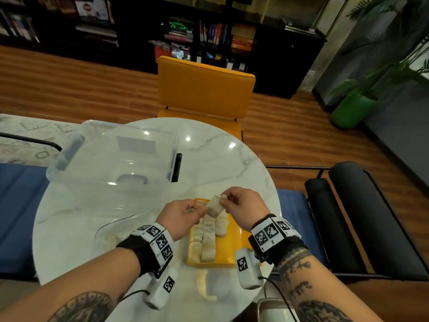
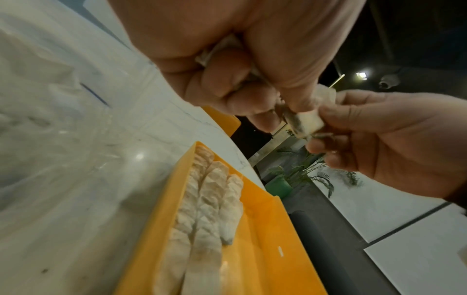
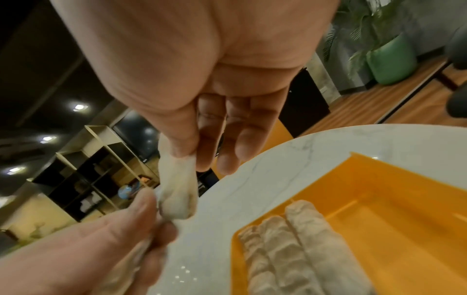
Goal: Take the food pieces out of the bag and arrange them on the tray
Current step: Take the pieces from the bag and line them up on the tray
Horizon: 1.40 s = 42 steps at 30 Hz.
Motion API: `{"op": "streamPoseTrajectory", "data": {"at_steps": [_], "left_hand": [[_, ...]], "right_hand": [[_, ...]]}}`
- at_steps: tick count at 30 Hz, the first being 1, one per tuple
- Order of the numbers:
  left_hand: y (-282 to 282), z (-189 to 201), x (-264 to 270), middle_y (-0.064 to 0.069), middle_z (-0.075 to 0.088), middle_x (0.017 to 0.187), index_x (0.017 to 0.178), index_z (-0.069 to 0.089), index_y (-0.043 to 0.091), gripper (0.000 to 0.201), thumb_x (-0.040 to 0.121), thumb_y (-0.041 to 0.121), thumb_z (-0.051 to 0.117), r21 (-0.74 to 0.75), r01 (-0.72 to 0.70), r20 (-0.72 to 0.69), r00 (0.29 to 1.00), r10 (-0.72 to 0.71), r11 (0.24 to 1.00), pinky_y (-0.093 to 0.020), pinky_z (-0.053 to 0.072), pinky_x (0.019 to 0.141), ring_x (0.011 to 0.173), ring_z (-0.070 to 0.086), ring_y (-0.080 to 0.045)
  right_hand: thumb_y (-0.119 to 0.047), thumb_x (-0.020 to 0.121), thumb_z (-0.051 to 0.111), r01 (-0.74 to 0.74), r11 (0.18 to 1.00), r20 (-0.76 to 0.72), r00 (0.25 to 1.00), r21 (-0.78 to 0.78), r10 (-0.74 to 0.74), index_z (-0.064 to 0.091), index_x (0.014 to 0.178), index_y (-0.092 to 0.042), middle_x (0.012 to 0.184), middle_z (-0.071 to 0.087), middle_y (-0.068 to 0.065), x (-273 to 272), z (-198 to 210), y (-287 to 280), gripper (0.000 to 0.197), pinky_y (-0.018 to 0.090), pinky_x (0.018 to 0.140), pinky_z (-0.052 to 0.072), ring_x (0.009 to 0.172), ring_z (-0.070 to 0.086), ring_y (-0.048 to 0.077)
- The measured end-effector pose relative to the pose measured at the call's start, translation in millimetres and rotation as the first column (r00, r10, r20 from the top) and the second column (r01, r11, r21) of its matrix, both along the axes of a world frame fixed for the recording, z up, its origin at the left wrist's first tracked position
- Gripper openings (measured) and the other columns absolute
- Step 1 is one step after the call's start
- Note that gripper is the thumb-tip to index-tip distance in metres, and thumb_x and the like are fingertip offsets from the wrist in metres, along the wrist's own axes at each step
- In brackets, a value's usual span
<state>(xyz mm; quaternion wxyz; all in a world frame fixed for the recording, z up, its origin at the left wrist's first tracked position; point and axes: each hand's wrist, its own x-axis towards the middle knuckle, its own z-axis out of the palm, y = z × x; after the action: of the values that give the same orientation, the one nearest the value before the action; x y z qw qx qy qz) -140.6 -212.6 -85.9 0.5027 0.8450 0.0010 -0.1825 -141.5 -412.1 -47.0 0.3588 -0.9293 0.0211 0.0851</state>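
A pale food piece (image 1: 214, 205) hangs above the far end of the yellow tray (image 1: 234, 240), and both hands pinch it. My left hand (image 1: 201, 211) grips its left end, my right hand (image 1: 224, 201) its right end between thumb and fingers. In the right wrist view the piece (image 3: 178, 191) dangles from my right thumb. More pale food (image 2: 220, 50) shows inside my curled left fist. Several food pieces (image 1: 207, 237) lie in three rows on the tray's left half. The clear bag (image 1: 120, 228) lies flat on the table, left of the tray.
A large clear plastic bin (image 1: 111, 154) stands at the back left of the round marble table (image 1: 232, 163). A yellow chair (image 1: 205, 89) sits behind the table. The tray's right half (image 2: 272, 239) is bare. The table edge runs close to the tray's right side.
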Motion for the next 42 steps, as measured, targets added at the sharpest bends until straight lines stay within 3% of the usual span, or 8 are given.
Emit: {"op": "streamPoseTrajectory", "data": {"at_steps": [3,6,13,19,31,35,39,42], "left_hand": [[9.6,-18.1,2.2,0.007,0.069,0.07,0.077,0.07,0.025,0.036,0.091,0.057,0.058,0.131,-0.013,-0.036,0.999,0.018,0.991,-0.025,0.048,0.058,0.051,0.055,-0.001],[14.0,-33.0,3.2,0.004,0.071,0.085,0.084,0.067,0.028,0.032,0.089,0.058,0.058,0.264,0.005,-0.073,0.997,0.015,0.964,-0.027,0.049,0.066,0.063,0.057,-0.01],[9.5,-44.6,3.7,0.003,0.066,0.116,0.091,0.064,0.035,0.017,0.086,0.051,0.065,0.422,0.102,-0.118,0.991,-0.056,0.901,-0.026,0.048,0.083,0.105,0.06,-0.015],[5.7,-49.4,6.6,0.004,0.064,0.116,0.1,0.067,0.033,0.023,0.084,0.049,0.068,0.46,0.163,-0.171,0.981,-0.094,0.873,-0.023,0.042,0.078,0.106,0.059,-0.013],[7.6,-55.0,10.1,0.006,0.065,0.112,0.094,0.068,0.035,0.019,0.082,0.049,0.07,0.433,0.159,-0.198,0.977,-0.079,0.887,-0.025,0.043,0.079,0.096,0.055,-0.01],[8.1,-54.2,9.0,0.005,0.065,0.112,0.093,0.066,0.034,0.02,0.081,0.049,0.071,0.44,0.15,-0.185,0.98,-0.075,0.886,-0.025,0.043,0.078,0.094,0.053,-0.01],[10.5,-48.8,6.7,0.003,0.063,0.116,0.116,0.061,0.033,0.039,0.082,0.05,0.07,0.407,0.098,-0.153,0.987,-0.038,0.908,-0.025,0.046,0.078,0.1,0.058,-0.013],[12.4,-46.8,5.2,0.002,0.062,0.118,0.129,0.052,0.034,0.053,0.082,0.05,0.069,0.315,0.077,-0.132,0.991,-0.036,0.946,-0.028,0.051,0.083,0.102,0.062,-0.016]], "right_hand": [[-0.03,0.093,0.064,0.011,0.995,-0.123,0.992,-0.095,-0.023,0.065,0.089,-0.024,0.078,0.066,-0.006,-1.5,-19.2,-14.9,0.008,0.032,0.074,0.053,0.081,0.065,0.017],[-0.03,0.094,0.061,-0.094,0.963,-0.266,0.964,-0.252,0.024,0.057,0.087,-0.024,0.078,0.058,-0.007,-4.5,-39.7,-19.3,0.01,0.028,0.07,0.046,0.079,0.059,0.019],[-0.03,0.094,0.06,-0.223,0.911,-0.451,0.891,-0.347,0.046,0.066,0.109,-0.023,0.111,0.066,0.001,1.0,-76.2,-9.5,0.017,0.027,0.073,0.047,0.086,0.056,0.018],[-0.028,0.093,0.061,-0.141,0.924,-0.444,0.895,-0.355,-0.034,0.067,0.106,-0.025,0.105,0.068,0.002,20.0,-89.5,-7.2,0.015,0.03,0.079,0.055,0.092,0.064,0.02],[-0.026,0.094,0.062,-0.119,0.915,-0.464,0.882,-0.386,-0.081,0.067,0.105,-0.021,0.103,0.069,0.003,27.8,-96.6,-6.0,0.013,0.027,0.073,0.053,0.088,0.064,0.02],[-0.026,0.092,0.064,-0.091,0.923,-0.452,0.887,-0.375,-0.096,0.066,0.103,-0.021,0.099,0.068,0.003,27.7,-94.0,-5.3,0.012,0.031,0.08,0.057,0.09,0.066,0.021],[-0.022,0.09,0.069,-0.032,0.936,-0.428,0.895,-0.351,-0.13,0.064,0.105,-0.02,0.106,0.068,0.004,29.7,-83.5,-9.2,0.017,0.031,0.085,0.055,0.095,0.065,0.022],[-0.023,0.089,0.067,0.04,0.956,-0.344,0.928,-0.292,-0.144,0.06,0.097,-0.024,0.099,0.066,0.001,26.6,-71.5,-10.1,0.011,0.027,0.075,0.052,0.089,0.063,0.019]]}}
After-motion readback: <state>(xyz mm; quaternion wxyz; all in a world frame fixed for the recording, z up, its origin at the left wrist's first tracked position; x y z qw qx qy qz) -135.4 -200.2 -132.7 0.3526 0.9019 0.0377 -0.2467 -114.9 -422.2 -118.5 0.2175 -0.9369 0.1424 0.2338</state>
